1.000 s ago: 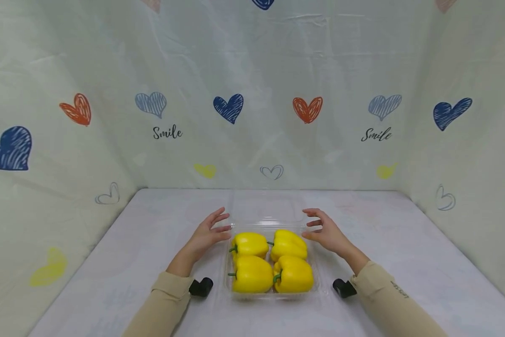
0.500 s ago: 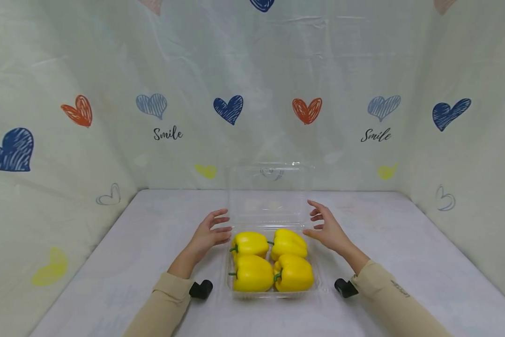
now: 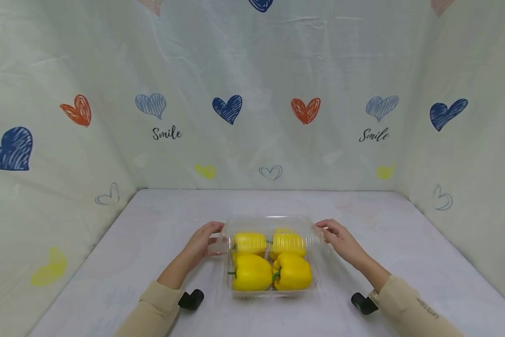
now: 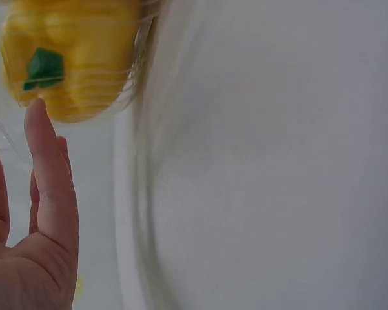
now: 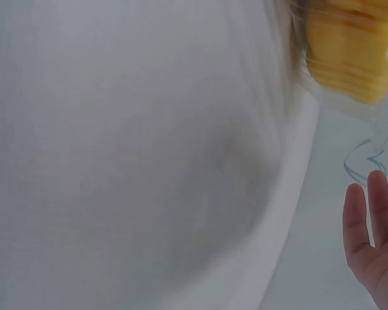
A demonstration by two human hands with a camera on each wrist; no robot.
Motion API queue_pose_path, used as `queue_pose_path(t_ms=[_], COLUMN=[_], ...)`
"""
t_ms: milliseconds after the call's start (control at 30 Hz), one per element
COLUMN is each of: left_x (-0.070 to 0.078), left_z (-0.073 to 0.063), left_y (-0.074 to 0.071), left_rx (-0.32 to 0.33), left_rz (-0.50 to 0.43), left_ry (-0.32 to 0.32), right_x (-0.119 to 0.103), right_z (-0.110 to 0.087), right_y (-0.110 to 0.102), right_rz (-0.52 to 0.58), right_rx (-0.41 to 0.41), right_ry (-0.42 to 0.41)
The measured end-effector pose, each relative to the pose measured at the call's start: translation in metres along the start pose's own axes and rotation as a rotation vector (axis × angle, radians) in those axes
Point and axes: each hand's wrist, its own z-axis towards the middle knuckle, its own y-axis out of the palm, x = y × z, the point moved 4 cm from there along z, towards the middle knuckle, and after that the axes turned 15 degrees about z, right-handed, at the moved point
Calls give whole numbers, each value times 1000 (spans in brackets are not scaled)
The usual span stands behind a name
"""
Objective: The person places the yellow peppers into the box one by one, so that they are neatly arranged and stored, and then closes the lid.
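A clear plastic clamshell box (image 3: pixel 273 294) holds several yellow bell peppers (image 3: pixel 252 274) with green stems. Its hinged lid (image 3: pixel 256 224) slants forward over the back pair, while the front peppers show in front of its edge. My left hand (image 3: pixel 199 241) is at the lid's left side, fingertips right at the plastic. On the opposite side, my right hand (image 3: pixel 341 241) has its fingertips at the lid's right edge. Extended fingers (image 4: pixel 51 174) show beside a pepper behind plastic in the left wrist view. In the right wrist view, straight fingers (image 5: pixel 381 213) sit below the box's corner.
The box stands on a white table (image 3: pixel 273 320). Behind it hangs a pale curtain (image 3: pixel 261 70) printed with hearts and "Smile". Black wrist-worn pieces show at the left cuff (image 3: pixel 191 300) and the right cuff (image 3: pixel 364 304).
The lid has swung up from lying back, through upright, and forward over the rear peppers. Both hands have shifted slightly outward and nearer to me. The peppers have stayed in place.
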Motion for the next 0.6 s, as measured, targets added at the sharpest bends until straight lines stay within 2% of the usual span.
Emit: queue_pose_path(t_ms=[133, 267, 333, 467, 600], left_x=[-1, -4, -4, -5, -9], left_z=[-14, -29, -37, -52, -60], left_y=[0, 1, 3, 5, 7], left_rx=[-25, 7, 1, -74, -182], left_rz=[30, 58, 71, 94, 92], left_ry=[-14, -46, -59, -80, -92], right_x=[2, 3, 3, 3, 3], right_z=[-8, -17, -21, -32, -42], right_y=[7, 13, 15, 19, 19], right_rz=[54, 91, 97, 99, 148], right_rx=[-34, -74, -107, -201, -317], right_ry=[51, 104, 121, 149, 200])
